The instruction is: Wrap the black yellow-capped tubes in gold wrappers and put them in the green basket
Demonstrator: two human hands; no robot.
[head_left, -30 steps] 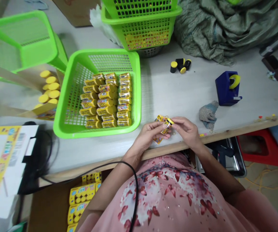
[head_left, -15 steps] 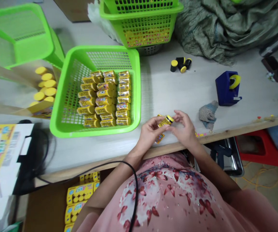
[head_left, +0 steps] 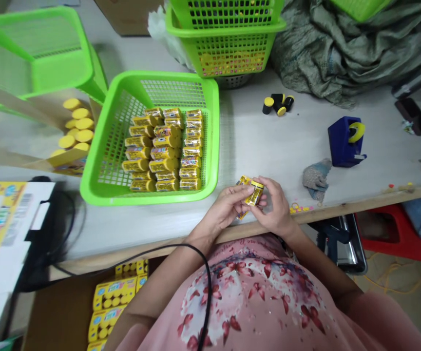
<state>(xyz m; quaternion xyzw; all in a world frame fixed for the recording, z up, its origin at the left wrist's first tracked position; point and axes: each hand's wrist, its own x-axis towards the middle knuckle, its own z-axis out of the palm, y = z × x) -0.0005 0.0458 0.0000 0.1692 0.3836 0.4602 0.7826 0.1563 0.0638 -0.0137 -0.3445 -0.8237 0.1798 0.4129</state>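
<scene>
Between my two hands, above the front edge of the table, is a small canister (head_left: 255, 193) with a yellow lid and a shiny yellow printed wrap. My left hand (head_left: 229, 201) pinches it from the left, thumb on its side. My right hand (head_left: 274, 204) is closed round its right side and base. Under my hands lie yellow printed labels (head_left: 244, 180), partly hidden by the fingers. To the left stands a green basket (head_left: 149, 199) with rows of wrapped yellow canisters (head_left: 164, 165) lying on their sides.
Black canisters with yellow lids (head_left: 278, 104) lie farther back. A blue tape dispenser (head_left: 342, 142) and a crumpled grey cloth (head_left: 316, 179) are to the right. Stacked green baskets (head_left: 228, 32) stand behind. At left is a carton of yellow-lidded canisters (head_left: 81, 127). A black cable (head_left: 181, 245) crosses my left arm.
The canister has turned more upright, its lid now facing away from me. My right hand, which had its fingers spread beside the lid, has closed round the canister. The view has shifted slightly.
</scene>
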